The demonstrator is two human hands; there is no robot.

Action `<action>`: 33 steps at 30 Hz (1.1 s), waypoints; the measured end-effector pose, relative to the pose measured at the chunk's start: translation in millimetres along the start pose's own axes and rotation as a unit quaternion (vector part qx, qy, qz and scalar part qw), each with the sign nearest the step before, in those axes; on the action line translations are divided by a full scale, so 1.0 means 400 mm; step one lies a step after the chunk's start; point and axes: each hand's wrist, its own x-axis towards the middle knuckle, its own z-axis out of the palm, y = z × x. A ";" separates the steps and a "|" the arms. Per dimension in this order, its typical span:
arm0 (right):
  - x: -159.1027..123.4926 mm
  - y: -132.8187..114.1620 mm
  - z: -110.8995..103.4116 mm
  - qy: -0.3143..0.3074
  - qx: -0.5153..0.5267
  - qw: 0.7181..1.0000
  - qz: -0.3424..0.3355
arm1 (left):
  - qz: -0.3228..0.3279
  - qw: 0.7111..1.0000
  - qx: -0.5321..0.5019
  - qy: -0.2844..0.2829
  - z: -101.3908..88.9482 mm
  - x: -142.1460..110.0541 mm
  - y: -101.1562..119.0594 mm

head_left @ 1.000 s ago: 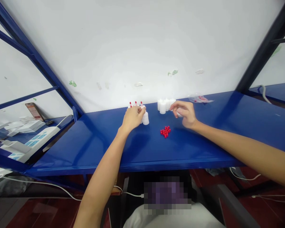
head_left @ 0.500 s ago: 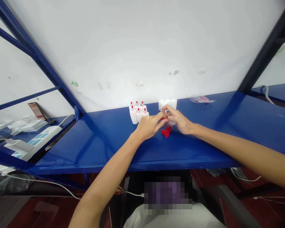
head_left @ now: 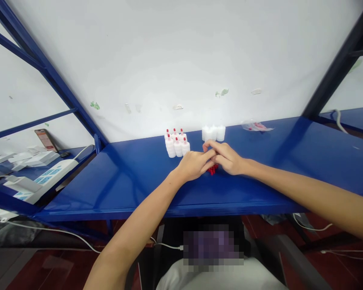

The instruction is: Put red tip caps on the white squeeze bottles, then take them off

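My left hand (head_left: 193, 165) and my right hand (head_left: 228, 159) meet fingertip to fingertip above a small pile of red caps (head_left: 212, 170) on the blue shelf (head_left: 290, 153). Both hands are closed in a pinch. What sits between the fingers is hidden now; half a second ago the right hand held a small white bottle. Several white bottles with red caps (head_left: 177, 145) stand in a cluster just left of the hands. A group of uncapped white bottles (head_left: 213, 132) stands behind them near the wall.
A clear plastic bag (head_left: 255, 127) lies at the back right of the shelf. White boxes and a power strip (head_left: 45, 177) rest on a lower shelf to the left, with a phone (head_left: 45, 139) leaning on the wall. Blue frame bars slant on both sides.
My left hand left the capped bottles and moved right to the red caps. My right hand brought a white bottle from the back group toward it; now the hands touch.
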 end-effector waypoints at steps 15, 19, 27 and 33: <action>-0.001 0.015 0.004 0.034 -0.027 0.998 -0.035 | -0.019 0.997 -0.069 0.022 0.007 -0.002 0.000; -0.002 0.034 -0.002 0.065 -0.020 0.997 -0.022 | -0.062 0.983 -0.146 0.088 -0.006 -0.002 -0.010; 0.011 0.046 -0.028 0.141 -0.091 0.984 0.058 | -0.319 0.871 -0.219 0.303 -0.125 -0.017 -0.133; 0.011 0.044 -0.027 0.155 -0.063 0.980 0.105 | -0.349 0.897 -0.150 0.228 -0.123 -0.025 -0.166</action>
